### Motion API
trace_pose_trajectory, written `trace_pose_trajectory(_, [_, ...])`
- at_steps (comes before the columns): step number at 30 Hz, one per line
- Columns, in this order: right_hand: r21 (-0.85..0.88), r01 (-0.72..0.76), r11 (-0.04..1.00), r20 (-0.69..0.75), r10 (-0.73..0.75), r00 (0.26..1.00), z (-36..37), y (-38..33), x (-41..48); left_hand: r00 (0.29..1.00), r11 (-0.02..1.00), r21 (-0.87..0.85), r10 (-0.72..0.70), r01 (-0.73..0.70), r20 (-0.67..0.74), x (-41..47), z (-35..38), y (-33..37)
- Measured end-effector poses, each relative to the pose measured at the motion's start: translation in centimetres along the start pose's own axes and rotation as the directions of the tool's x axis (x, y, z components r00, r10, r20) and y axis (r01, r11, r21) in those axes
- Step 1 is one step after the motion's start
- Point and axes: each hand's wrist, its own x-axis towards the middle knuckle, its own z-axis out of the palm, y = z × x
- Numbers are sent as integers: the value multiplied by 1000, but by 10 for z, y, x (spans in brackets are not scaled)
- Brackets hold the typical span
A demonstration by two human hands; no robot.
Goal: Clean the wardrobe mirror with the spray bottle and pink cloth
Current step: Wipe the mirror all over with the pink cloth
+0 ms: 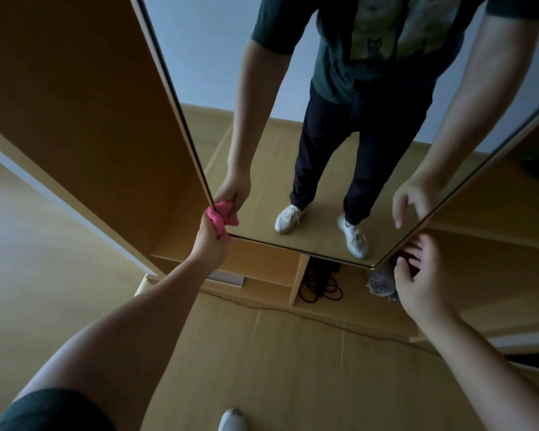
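Observation:
The tall wardrobe mirror (262,169) fills the middle of the head view and reflects a person standing on the wooden floor. My left hand (213,241) is shut on a crumpled pink cloth (216,219) and presses it against the mirror's bottom left corner. Its reflection meets it in the glass. My right hand (417,275) hovers by the mirror's bottom right corner, fingers spread, holding nothing. No spray bottle is in view.
Open wooden wardrobe shelves (268,265) lie under and beside the mirror. A black coiled cable (321,284) sits in a low compartment, with a grey shoe (381,283) next to it. My white shoe (232,419) stands on the wooden floor (277,368).

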Motion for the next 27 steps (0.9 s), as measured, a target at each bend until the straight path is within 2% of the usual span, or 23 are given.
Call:
trace_pose_trajectory(4, [-6,115,993,-20,-115,993,-17,-6,3,995,996,-59,-72,68,-65,-18,2,6])
trace_pose_trajectory(6, [-14,137,990,-6,-137,991,-24,-10,9,960,973,-69,-228,220,-165,-34,4,7])
trace_pose_trajectory(9, [7,100,995,68,-100,993,-32,-13,12,910,924,-157,-374,350,-177,-60,9,8])
trace_pose_trajectory(12, [-1,87,996,156,-86,984,-36,-11,12,885,892,-232,-431,389,-174,-79,16,12])
trace_pose_trajectory(17, [-32,61,998,220,-53,974,-31,-6,12,857,840,-324,-497,435,-138,-90,30,4])
trace_pose_trajectory(23, [-51,49,998,210,-37,977,-16,4,14,788,777,-383,-592,500,-171,-59,43,-18])
trace_pose_trajectory(27, [-52,61,997,177,-51,983,-7,7,15,829,805,-357,-545,474,-128,-43,59,-27])
